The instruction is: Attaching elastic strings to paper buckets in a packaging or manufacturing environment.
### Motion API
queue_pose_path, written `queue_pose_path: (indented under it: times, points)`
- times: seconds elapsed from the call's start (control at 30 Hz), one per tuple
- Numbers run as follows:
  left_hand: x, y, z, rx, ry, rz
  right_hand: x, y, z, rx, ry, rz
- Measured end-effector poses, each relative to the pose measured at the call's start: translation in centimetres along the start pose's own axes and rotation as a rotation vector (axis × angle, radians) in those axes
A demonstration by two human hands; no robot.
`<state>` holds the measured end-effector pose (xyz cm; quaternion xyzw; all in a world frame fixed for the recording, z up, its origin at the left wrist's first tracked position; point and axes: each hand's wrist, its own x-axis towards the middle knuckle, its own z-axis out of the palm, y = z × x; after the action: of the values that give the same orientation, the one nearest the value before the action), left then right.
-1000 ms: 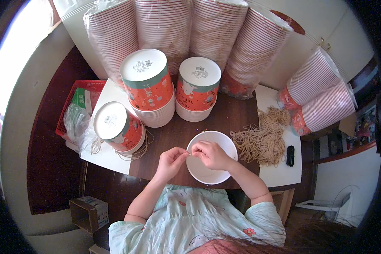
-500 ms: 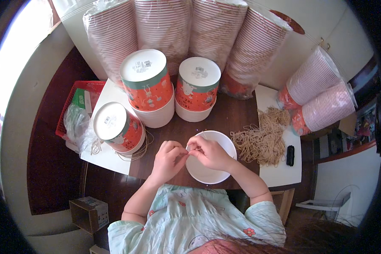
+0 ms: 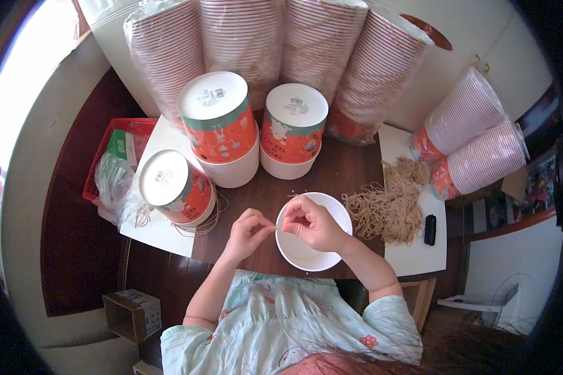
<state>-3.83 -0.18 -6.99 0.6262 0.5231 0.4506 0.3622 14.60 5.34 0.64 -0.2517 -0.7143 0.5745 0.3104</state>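
A white paper bucket stands mouth up at the table's near edge, its inside showing. Over its left part hangs my right hand, thumb and forefinger curled into a pinch. Just left of the rim, my left hand pinches too, its fingertips facing the right hand's across a small gap. Whatever lies between the fingertips is too small to make out. A tangled heap of beige cord lies right of the bucket. On the left, an upturned orange-and-green bucket has loose cord around its base.
Two nested stacks of upturned printed buckets, a left one and a right one, stand behind my hands. Tall plastic-wrapped bucket stacks line the back; more wrapped stacks lean at right. A black object lies beside the cord; a red basket sits at left.
My fingertips, close together before, have drawn slightly apart. The right hand has shifted a little right and its fingers arch more. The buckets and cord stay in place.
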Motion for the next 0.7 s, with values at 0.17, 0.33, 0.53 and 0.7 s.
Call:
queue_pose_path:
  times: [0.17,0.33,0.53,0.7]
  points:
    - [-0.3,-1.3,0.8,-0.202,-0.002,0.038,0.1,-0.2,0.0,-0.032,-0.001,0.028]
    - [-0.5,-0.6,0.7,-0.208,0.044,0.031,0.5,-0.6,-0.3,-0.085,-0.004,0.003]
    - [-0.4,1.8,0.4,-0.116,0.032,0.042,0.6,-1.1,-0.4,-0.129,-0.005,0.002]
    - [-0.5,1.5,0.7,0.025,0.077,0.051,0.6,-1.3,-0.3,-0.113,-0.002,-0.017]
